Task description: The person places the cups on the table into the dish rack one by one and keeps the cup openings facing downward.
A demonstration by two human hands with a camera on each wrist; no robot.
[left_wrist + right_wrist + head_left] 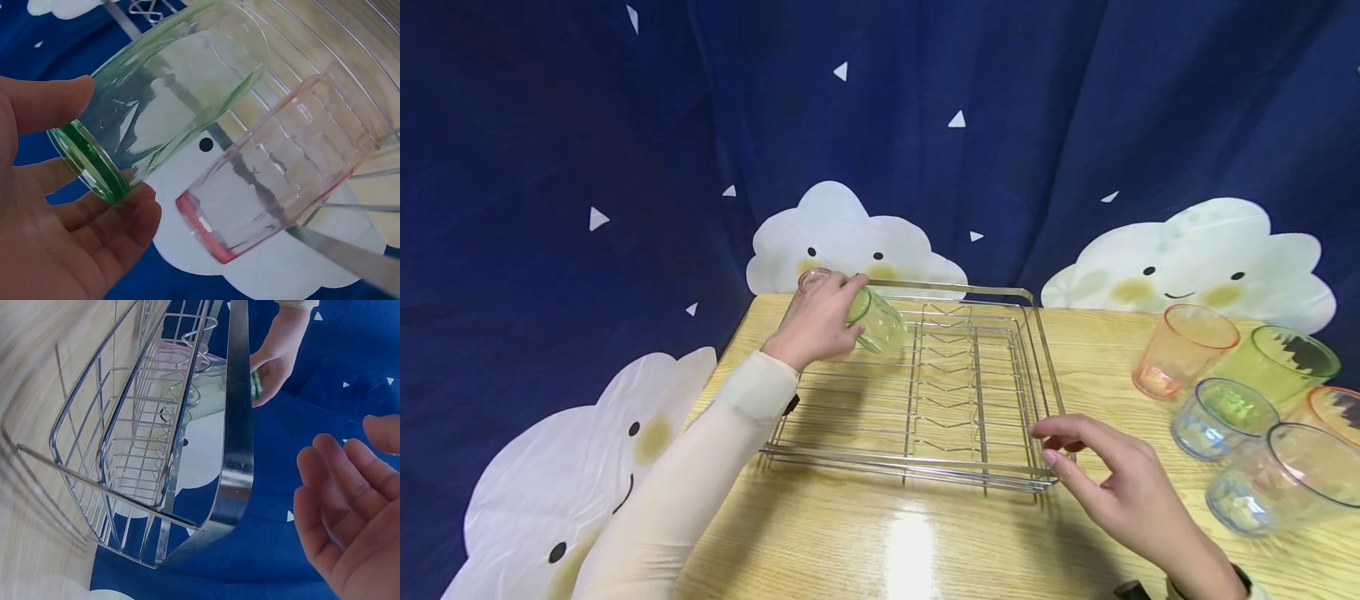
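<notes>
My left hand (820, 329) pinches the green glass (882, 323) by its thick base, thumb on one side, fingers on the other. Glass tilted, base up, mouth angled down over the far left part of the wire rack (239, 425). Whether its rim touches the wires I can't quite make out. Pink glass (275, 178) just beside it, also base up, leaning inside the rack's far left corner.

My right hand (1116, 487) holds nothing; thumb and fingers apart, loosely bent, near the rack's near right corner.

Rack sits on the wooden table (820, 533). Right of it, mouths up: orange glass (1183, 350), yellow-green glass (1273, 367), small blue glass (1221, 425), larger blue glass (1255, 500). Dark blue curtain (887, 125) behind, with white clouds.
</notes>
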